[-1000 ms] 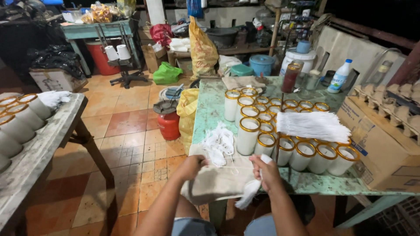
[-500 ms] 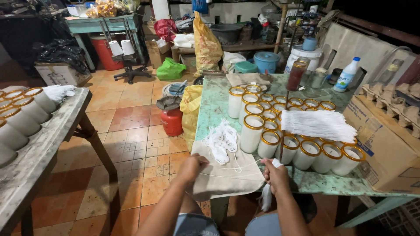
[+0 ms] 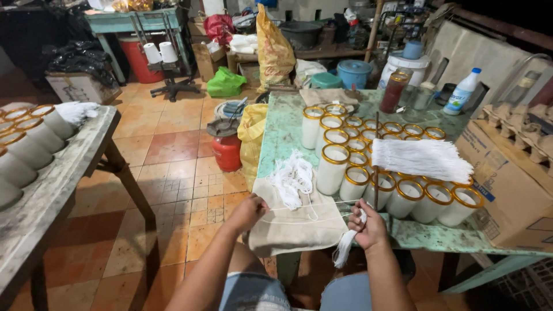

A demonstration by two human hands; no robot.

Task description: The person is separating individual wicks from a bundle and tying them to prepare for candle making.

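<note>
The hands have drawn apart: left hand point(image 3: 249, 211) pinches one end of a white string point(image 3: 305, 206), now taut over the cloth point(image 3: 299, 227); right hand point(image 3: 368, 226) fingers clench the bundle point(image 3: 345, 247), ready for measuring.

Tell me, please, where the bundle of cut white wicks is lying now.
In the head view, the bundle of white wicks lies across the gold-rimmed candle glasses on the green table, right of centre, beside the cardboard box.

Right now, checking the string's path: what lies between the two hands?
A taut white string spans from left hand to right hand, over the beige cloth, in the head view.
</note>
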